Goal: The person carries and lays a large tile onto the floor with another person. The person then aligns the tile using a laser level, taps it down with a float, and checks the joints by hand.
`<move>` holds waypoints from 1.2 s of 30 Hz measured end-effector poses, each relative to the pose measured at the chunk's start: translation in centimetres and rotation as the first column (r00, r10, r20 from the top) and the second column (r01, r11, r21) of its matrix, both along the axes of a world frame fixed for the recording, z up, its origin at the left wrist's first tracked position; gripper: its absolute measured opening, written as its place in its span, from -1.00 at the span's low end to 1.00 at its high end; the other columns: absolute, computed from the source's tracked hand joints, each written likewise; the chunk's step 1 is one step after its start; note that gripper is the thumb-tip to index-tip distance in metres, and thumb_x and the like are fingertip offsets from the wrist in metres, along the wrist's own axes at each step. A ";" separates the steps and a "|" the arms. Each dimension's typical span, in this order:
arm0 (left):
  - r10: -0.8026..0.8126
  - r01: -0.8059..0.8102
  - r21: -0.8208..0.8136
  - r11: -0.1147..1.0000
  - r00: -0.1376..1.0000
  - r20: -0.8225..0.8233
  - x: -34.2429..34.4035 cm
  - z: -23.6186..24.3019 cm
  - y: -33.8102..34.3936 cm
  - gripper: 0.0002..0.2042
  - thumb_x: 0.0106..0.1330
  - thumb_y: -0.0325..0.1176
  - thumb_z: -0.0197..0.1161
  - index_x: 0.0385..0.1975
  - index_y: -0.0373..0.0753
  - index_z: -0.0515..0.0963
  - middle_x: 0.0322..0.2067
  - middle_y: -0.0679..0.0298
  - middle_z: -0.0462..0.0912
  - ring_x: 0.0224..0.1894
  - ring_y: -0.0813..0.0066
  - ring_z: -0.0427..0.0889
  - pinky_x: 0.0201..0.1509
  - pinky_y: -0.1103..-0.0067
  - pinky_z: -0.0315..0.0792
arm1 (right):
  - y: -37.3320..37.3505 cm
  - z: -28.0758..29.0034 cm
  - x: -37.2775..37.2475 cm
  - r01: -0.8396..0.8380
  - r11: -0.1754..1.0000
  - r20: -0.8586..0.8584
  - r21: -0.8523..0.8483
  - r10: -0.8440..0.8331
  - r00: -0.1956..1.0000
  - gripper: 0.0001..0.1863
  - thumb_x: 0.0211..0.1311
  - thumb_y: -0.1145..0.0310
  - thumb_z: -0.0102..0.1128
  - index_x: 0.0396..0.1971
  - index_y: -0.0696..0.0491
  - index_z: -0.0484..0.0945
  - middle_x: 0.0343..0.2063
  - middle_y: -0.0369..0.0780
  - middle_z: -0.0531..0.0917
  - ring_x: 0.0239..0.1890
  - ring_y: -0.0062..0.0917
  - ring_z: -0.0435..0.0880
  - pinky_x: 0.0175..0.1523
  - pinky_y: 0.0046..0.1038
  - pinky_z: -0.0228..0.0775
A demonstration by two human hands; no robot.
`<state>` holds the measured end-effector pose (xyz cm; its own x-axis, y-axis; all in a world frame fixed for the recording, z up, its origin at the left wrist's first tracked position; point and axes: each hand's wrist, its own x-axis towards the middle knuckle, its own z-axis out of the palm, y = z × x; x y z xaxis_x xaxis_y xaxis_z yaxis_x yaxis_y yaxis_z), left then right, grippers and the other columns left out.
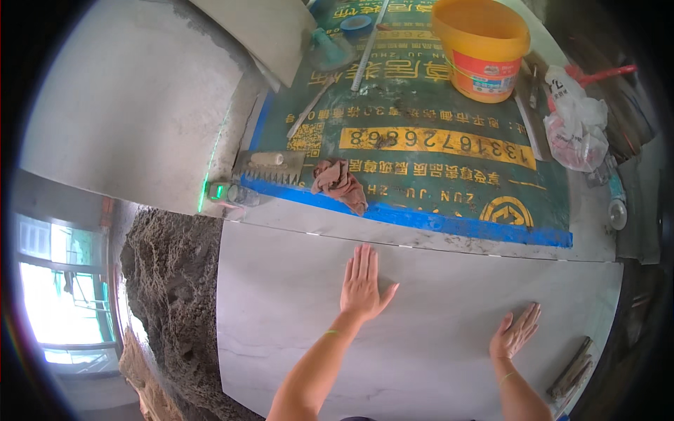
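Observation:
A large pale grey, faintly veined tile [414,316] lies in front of me. My left hand [363,284] rests flat on it near its far edge, fingers together and stretched forward. Farther right, my right hand [516,333] is also laid on the tile, fingers stretched out and thumb apart. Neither hand holds anything. Small white spacers [406,246] sit along the seam between this tile and the covered floor beyond. A thin yellow-green mark crosses each wrist. Some dark, worn strips [570,368] lie at the tile's right end.
Rough grey mortar [175,302] borders the tile's left side. Beyond the seam, a green protective sheet [421,168] edged with blue tape carries a brown cloth [338,184], notched trowel [270,168] and yellow-orange bucket [484,49]. A small green-lit device [219,191] stands by the wall; plastic bags [576,123] lie right.

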<state>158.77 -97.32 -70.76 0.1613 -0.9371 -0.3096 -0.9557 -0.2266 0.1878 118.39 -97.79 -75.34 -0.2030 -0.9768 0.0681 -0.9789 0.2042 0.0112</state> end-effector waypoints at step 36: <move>0.376 -0.353 -0.181 0.918 0.919 0.117 22.0 -1.7 4.0 -0.12 0.46 0.19 -0.02 0.52 -0.43 -0.05 0.56 -0.09 -0.11 0.61 -0.02 -0.16 0.64 0.21 -0.18 | -0.5 -2.2 -3.6 -0.139 0.985 -0.061 -0.101 0.133 0.989 -0.22 0.57 -0.18 -0.33 0.53 0.11 0.09 0.52 -0.05 0.13 0.55 -0.13 0.09 0.54 -0.11 -0.04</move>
<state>180.79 -93.29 -72.44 0.5332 -0.8382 -0.1143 -0.8313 -0.5442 0.1129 114.74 -98.28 -77.53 -0.0621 -0.9819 0.1787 -0.9961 0.0722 0.0503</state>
